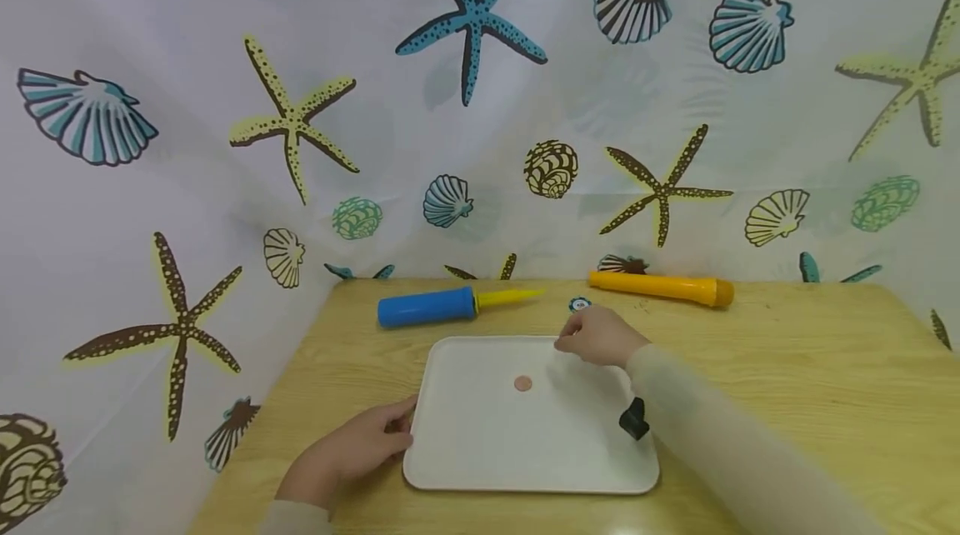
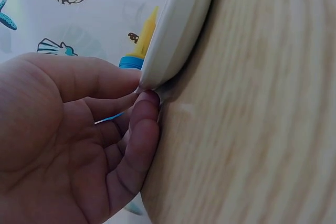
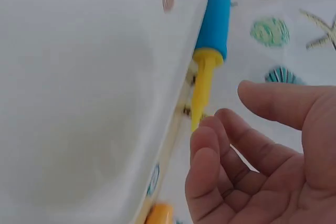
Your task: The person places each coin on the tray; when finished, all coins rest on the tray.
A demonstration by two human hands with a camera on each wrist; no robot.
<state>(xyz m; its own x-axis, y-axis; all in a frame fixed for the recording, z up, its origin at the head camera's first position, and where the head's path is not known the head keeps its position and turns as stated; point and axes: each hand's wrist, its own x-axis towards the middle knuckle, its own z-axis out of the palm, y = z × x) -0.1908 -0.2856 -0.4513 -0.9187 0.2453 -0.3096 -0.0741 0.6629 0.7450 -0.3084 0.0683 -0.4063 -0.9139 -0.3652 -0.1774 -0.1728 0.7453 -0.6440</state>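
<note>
A white rectangular tray [image 1: 480,443] lies on the wooden table, with one small copper-coloured coin [image 1: 522,383] on it. At the tray's left edge, my left hand [image 1: 367,443] pinches the rim, thumb on top and fingertips underneath, as the left wrist view shows. My right hand [image 1: 600,335] is over the tray's far right edge. In the right wrist view its fingers [image 3: 205,145] are loosely bent, the thumb stands apart from them, and nothing is between them. Just beyond that hand lies a small blue-and-white round chip [image 1: 580,304].
Behind the tray lies a blue hand pump [image 1: 427,307] with a yellow nozzle. An orange rod with a thicker end [image 1: 660,287] lies at the back right. A white curtain [image 1: 510,127] printed with shells and starfish hangs behind the table [image 1: 810,385] and along its left.
</note>
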